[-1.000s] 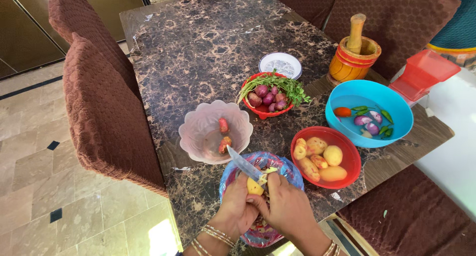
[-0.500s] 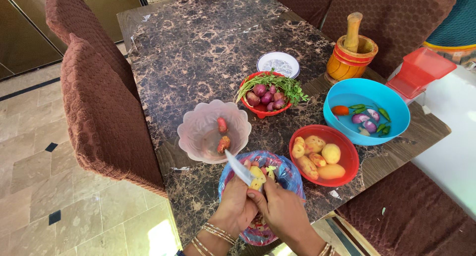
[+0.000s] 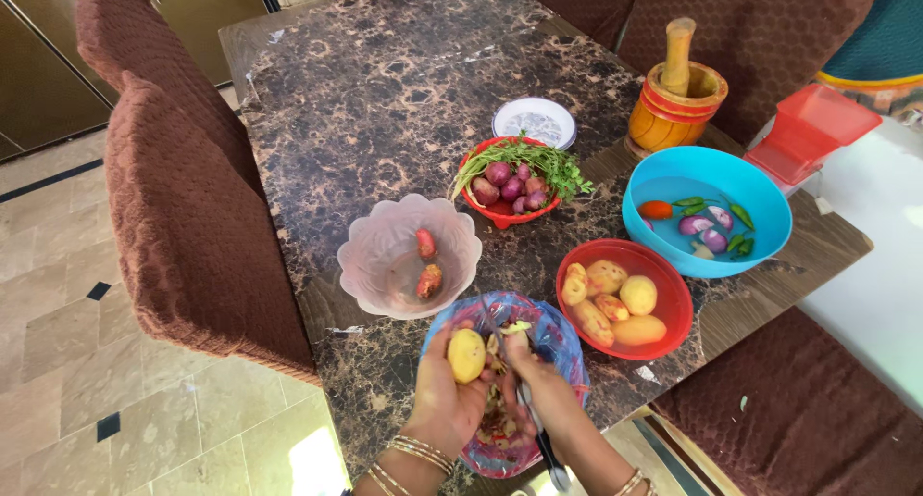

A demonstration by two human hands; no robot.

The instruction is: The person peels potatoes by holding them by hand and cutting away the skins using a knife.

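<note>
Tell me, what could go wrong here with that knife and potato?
The knife in the right hand sits close to the left hand holding the peeled potato; a slip could nick a finger. The potato may be slippery and drop. Peelings could miss the plastic bag near the table edge.

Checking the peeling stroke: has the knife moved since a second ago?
Yes. The knife no longer points up toward the pink bowl; it has swung down toward the person, over the plastic bag.
</note>
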